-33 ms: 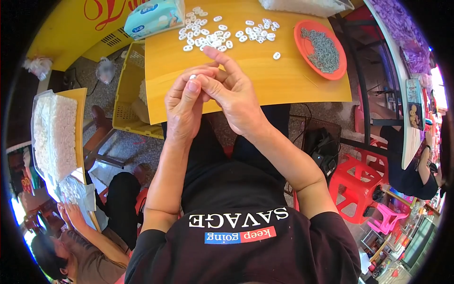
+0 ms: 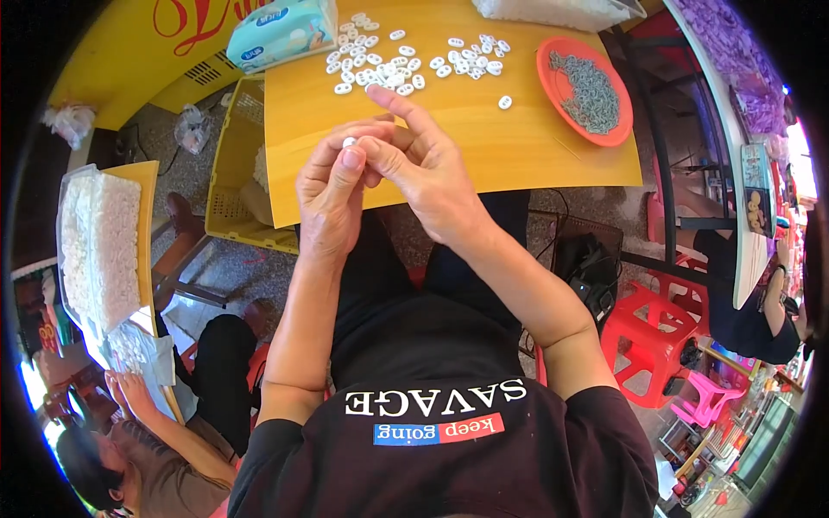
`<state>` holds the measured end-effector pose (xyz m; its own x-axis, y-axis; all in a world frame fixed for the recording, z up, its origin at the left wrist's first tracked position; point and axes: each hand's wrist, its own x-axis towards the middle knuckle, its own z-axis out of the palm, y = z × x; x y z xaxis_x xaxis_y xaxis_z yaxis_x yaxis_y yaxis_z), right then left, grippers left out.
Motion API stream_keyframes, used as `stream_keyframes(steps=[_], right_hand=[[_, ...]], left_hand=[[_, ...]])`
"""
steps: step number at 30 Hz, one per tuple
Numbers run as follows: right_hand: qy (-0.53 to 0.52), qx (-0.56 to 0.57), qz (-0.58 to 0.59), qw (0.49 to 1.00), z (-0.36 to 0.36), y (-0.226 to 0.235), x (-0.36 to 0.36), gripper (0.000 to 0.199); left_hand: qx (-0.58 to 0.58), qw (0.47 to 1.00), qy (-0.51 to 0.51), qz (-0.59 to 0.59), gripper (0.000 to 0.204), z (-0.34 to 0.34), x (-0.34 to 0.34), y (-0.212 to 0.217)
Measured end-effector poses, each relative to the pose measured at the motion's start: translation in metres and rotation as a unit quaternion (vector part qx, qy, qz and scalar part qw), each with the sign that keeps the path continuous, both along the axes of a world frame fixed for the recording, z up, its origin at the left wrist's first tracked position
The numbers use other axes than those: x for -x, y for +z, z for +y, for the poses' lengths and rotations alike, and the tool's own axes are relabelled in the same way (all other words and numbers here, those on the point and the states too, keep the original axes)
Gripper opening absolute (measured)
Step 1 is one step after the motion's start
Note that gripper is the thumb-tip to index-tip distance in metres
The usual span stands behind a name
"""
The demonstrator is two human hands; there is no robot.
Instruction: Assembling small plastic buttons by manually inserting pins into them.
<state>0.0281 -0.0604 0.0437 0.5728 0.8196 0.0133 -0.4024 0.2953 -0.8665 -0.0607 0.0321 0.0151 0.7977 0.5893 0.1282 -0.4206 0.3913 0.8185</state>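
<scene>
Above the near edge of the table, my left hand [image 2: 334,186] pinches a small white plastic piece [image 2: 350,142] between thumb and fingers. My right hand [image 2: 429,177] meets it there, thumb and fingertips pressed together at the same piece, its index finger stretched out toward the far side. Whatever else the right fingertips hold is too small or hidden to tell. Beyond the hands lies a loose pile of white oval pieces [image 2: 406,74] with dark holes. A second, smaller group [image 2: 471,59] is to its right, and one single piece [image 2: 505,103] lies nearer.
An orange-red plate [image 2: 553,91] of small grey metal parts [image 2: 592,97] stands on the table's right [image 2: 518,155]. A tissue pack [image 2: 283,34] and a clear bin [image 2: 561,10] sit at the back. A yellow crate [image 2: 226,200] is at left. Two people work nearby; red stools [image 2: 648,332] stand right.
My left hand has shifted very slightly to the left with the white piece. The right hand stays almost in the same place.
</scene>
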Motion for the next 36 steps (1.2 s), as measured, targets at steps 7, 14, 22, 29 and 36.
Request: stream_keyframes(steps=[7, 14, 22, 29, 36], right_hand=[[-0.244, 0.251, -0.572, 0.742, -0.028, -0.018, -0.112, 0.012], [-0.221, 0.291, -0.732, 0.575, -0.035, -0.038, -0.146, 0.011], [-0.208, 0.247, -0.742, 0.588, -0.043, -0.037, -0.129, 0.009], [-0.162, 0.275, -0.748, 0.582, -0.040, -0.030, -0.139, 0.008], [-0.142, 0.298, -0.741, 0.584, -0.039, -0.033, -0.146, 0.009]], left_hand=[[-0.171, 0.931, 0.235, 0.220, 0.028, 0.077, 0.042, -0.015], [-0.286, 0.831, 0.343, 0.331, 0.047, 0.118, 0.071, -0.057], [-0.371, 0.832, 0.345, 0.228, 0.034, 0.078, 0.042, -0.025], [-0.418, 0.849, 0.265, 0.184, 0.026, 0.024, 0.007, -0.009], [-0.397, 0.886, 0.192, 0.142, 0.024, -0.010, -0.014, -0.011]])
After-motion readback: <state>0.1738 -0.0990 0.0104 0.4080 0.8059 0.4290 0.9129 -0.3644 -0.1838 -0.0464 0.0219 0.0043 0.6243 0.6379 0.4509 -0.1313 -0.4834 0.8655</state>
